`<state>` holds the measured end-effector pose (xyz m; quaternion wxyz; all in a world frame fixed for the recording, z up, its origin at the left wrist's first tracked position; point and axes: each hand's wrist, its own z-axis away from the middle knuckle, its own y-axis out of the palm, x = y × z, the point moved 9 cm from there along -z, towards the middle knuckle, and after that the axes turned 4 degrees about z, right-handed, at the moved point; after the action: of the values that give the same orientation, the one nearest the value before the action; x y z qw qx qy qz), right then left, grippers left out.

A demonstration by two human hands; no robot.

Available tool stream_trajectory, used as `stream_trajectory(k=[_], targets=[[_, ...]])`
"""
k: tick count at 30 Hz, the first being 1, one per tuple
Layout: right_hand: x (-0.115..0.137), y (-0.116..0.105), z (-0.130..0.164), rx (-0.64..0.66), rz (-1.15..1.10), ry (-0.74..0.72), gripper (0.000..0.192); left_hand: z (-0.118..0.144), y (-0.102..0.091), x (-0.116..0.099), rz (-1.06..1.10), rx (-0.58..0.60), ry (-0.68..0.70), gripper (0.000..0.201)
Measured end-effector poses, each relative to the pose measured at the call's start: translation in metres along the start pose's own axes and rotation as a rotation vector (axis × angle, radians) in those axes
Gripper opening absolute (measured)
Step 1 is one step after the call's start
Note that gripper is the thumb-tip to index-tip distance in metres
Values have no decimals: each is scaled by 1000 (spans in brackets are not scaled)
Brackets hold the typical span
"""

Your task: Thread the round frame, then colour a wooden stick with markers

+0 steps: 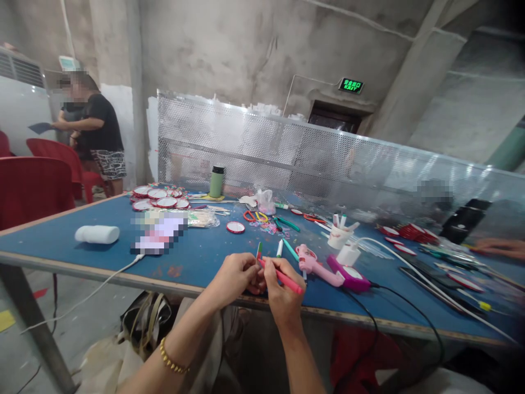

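While right hand (283,293) is pinching red pen (285,279) between thumb and fingers, pen is lying slanted over near table (197,257) edge, tip pointing toward left hand (238,275). Left fingers are curling together, pinching small green-red stick (258,251) upright just above pen tip. Gold bracelet (172,360) is circling left wrist. Pink glue gun (318,265) is lying just right of hands, purple charger (353,276) beside it. White roll (97,234) is sitting far left. Another person's hand (498,247) is resting at far right edge.

Your forearms are bare, no sleeves showing; a gold beaded bracelet (173,361) circles your left wrist, nothing on the right.
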<state>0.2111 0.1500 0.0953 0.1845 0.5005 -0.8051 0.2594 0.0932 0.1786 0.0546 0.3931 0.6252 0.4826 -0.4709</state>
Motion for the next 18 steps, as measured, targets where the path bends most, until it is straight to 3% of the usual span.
stream_trajectory(k=[18], targets=[[-2,-1,1,-10,-17,22,24,0,0,1,-16,0,11,25]])
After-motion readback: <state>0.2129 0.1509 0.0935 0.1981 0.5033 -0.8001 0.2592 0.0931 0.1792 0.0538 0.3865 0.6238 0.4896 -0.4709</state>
